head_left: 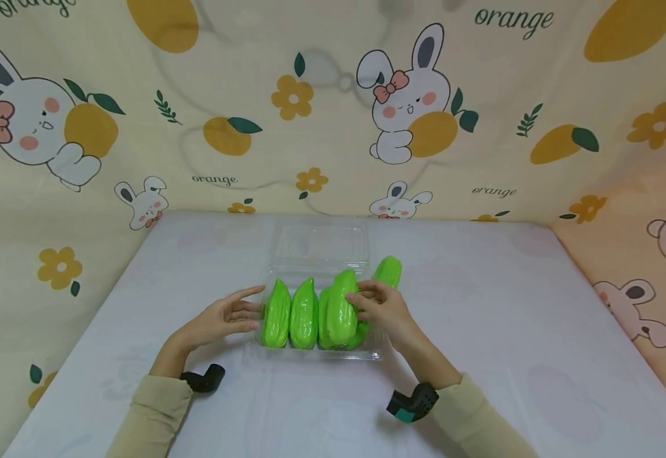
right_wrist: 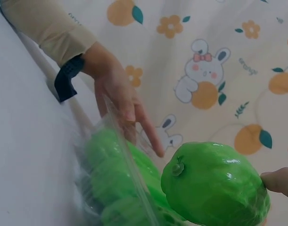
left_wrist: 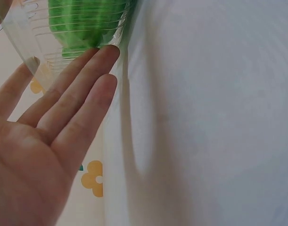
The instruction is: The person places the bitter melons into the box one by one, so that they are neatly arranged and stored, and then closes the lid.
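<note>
A clear plastic clamshell box stands with its lid folded back on the table. Shiny, lengthwise-ridged green gourds lie side by side in it, among them a left one and one beside it. My right hand pinches another green gourd, tilted over the box's right part; its stem end shows in the right wrist view. Under it, other gourds are partly hidden. With fingers extended, my left hand is at the box's left wall, its fingertips at the plastic in the left wrist view.
One more green gourd lies beyond my right hand, by the box's right rear corner, partly covered by the hand. White cloth covers the table. A patterned curtain with rabbits and oranges stands behind and along both sides.
</note>
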Tool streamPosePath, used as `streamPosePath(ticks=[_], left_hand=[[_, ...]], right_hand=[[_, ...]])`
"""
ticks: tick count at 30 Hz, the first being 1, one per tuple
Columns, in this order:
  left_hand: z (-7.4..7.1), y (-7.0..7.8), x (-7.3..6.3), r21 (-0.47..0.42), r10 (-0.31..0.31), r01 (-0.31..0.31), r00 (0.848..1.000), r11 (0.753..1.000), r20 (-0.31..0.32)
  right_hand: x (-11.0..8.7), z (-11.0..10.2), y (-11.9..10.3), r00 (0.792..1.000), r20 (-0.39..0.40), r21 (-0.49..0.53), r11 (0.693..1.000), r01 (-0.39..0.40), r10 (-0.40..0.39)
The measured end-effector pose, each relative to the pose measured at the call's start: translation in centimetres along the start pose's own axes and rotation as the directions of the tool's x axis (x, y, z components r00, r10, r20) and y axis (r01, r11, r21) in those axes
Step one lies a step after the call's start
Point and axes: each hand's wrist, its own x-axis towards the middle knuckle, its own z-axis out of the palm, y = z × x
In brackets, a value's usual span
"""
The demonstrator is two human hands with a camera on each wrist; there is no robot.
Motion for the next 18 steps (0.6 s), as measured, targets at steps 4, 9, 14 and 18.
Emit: streamPosePath(ticks=[4, 9, 14, 18], left_hand=[[0.0, -0.1, -0.1, -0.006, 0.004, -0.004, 1.0, 1.0, 0.0], [0.0, -0.1, -0.1, 0.002, -0.007, 0.007, 1.0, 1.0, -0.003], [0.0, -0.1, -0.1, 0.001, 0.006, -0.006, 1.0, 1.0, 0.0], [0.0, -0.1, -0.1, -0.002, 0.009, -0.009, 1.0, 1.0, 0.001]], right_hand=[[0.0, 0.8, 0.1, 1.0, 0.012, 0.013, 1.0, 0.0, 0.0], [0.2, 1.5, 0.2, 0.999, 0.031, 0.022, 1.0, 0.014, -0.015], [0.3, 2.2, 0.3, 0.999, 0.045, 0.024, 1.0, 0.019, -0.02], [0.3, 2.9, 0.2, 0.998, 0.05, 0.023, 0.999, 0.03, -0.032]])
